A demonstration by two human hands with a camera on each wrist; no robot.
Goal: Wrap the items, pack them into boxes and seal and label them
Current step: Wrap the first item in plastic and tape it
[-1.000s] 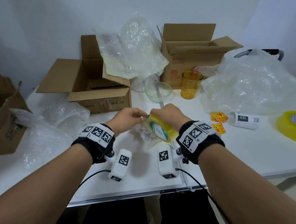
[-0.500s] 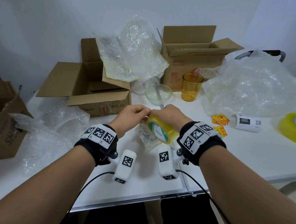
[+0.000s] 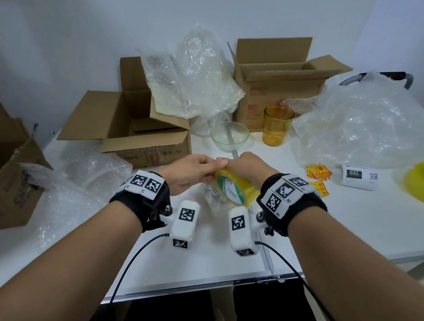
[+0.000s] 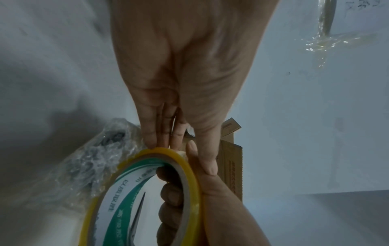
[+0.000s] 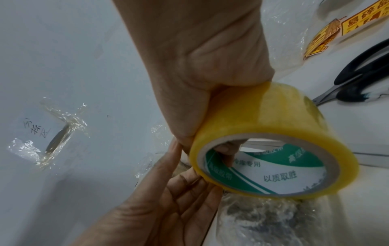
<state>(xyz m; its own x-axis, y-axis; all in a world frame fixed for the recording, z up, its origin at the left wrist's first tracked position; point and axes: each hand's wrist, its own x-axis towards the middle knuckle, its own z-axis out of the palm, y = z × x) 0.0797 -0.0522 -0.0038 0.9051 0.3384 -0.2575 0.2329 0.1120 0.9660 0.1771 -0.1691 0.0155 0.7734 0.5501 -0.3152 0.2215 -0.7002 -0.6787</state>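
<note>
Two boxes (image 3: 135, 128) — bubble wrap (image 3: 366, 129) between

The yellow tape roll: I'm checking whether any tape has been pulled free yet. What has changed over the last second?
Little. The right hand still grips the yellow tape roll through its core, and the left hand keeps picking at its upper rim; both have edged slightly away from the body. No free strip shows. The bubble-wrapped item beneath and the open cardboard boxes stayed put.

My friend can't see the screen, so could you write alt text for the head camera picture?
Seen from above, a person's right hand grips a yellow tape roll while the left hand picks at its edge, over a bubble-wrapped item on a white table. Behind stand two open cardboard boxes, a clear glass bowl, an amber glass and loose bubble wrap.
</note>
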